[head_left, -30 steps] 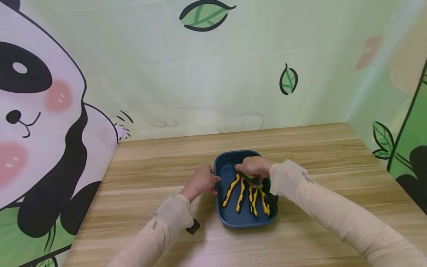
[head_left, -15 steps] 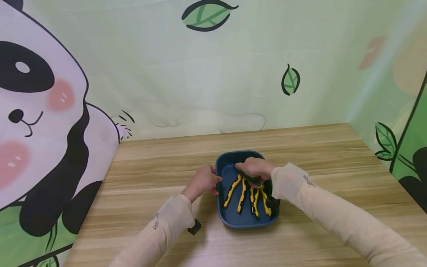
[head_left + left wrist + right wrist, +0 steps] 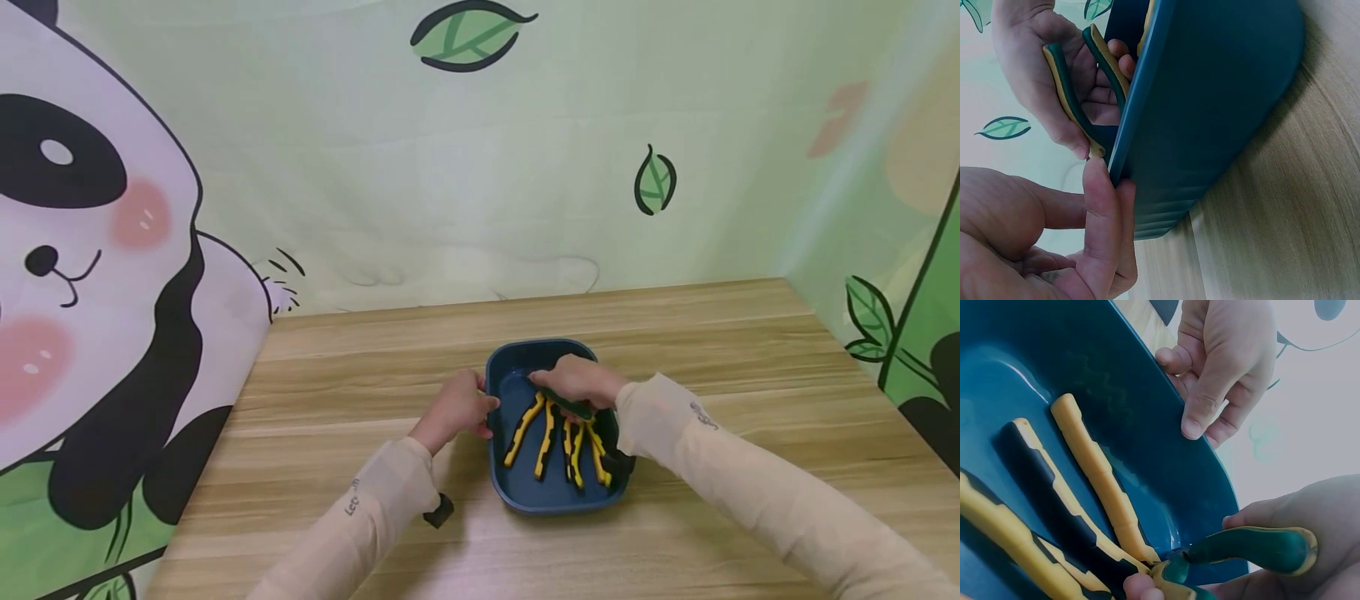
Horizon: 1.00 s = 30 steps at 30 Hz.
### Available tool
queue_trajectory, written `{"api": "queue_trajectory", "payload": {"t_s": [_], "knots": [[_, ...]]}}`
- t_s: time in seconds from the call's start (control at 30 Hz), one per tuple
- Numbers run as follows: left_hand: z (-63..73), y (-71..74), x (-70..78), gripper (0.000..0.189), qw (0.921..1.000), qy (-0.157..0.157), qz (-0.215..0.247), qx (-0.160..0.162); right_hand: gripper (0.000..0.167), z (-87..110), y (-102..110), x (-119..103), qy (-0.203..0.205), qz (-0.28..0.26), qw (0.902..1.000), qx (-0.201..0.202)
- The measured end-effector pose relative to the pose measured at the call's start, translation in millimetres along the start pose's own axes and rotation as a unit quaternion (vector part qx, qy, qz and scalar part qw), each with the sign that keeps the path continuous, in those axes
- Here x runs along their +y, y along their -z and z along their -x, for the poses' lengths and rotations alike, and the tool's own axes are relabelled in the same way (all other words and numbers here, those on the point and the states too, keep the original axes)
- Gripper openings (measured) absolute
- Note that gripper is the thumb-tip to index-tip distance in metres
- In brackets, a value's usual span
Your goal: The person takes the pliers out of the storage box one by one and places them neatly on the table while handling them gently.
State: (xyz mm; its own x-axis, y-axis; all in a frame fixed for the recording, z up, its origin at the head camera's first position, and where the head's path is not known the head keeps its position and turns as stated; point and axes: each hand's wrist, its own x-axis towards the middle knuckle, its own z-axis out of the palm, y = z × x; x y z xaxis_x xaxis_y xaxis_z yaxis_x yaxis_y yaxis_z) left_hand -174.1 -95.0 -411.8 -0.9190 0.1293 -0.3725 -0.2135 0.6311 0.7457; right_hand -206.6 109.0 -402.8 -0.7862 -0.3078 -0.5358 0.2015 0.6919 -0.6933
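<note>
A deep blue tray [image 3: 555, 502] stands on the wooden table. My left hand [image 3: 456, 406] pinches its left rim between thumb and fingers, as the left wrist view shows close up. Inside the tray, my right hand [image 3: 577, 379] holds pliers with green and yellow handles [image 3: 1067, 94]; the handles are spread apart. In the right wrist view the pliers' head end is partly hidden by my fingers. Several yellow-and-black handles [image 3: 1097, 469] of other pliers lie fanned out on the tray floor, pointing toward me, their heads under or behind my right hand.
The wooden table [image 3: 360, 367] reaches back to a pale green cloth backdrop [image 3: 480, 167] printed with a panda and leaves. A small black block [image 3: 438, 511] sits under my left sleeve cuff.
My right hand has shifted very slightly right and turned the green-handled pliers a little. My left hand stays at the tray's rim, and the tray and other pliers lie as before.
</note>
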Motion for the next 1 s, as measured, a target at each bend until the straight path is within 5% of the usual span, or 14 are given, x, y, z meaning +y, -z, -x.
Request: {"api": "queue_trajectory", "payload": {"t_s": [1.0], "knots": [[-1.9,-0.9,-1.4,0.013,1.0,0.0,-0.004,0.003,0.055,24.6,6,-4,0.047,0.042,0.998,0.006]]}}
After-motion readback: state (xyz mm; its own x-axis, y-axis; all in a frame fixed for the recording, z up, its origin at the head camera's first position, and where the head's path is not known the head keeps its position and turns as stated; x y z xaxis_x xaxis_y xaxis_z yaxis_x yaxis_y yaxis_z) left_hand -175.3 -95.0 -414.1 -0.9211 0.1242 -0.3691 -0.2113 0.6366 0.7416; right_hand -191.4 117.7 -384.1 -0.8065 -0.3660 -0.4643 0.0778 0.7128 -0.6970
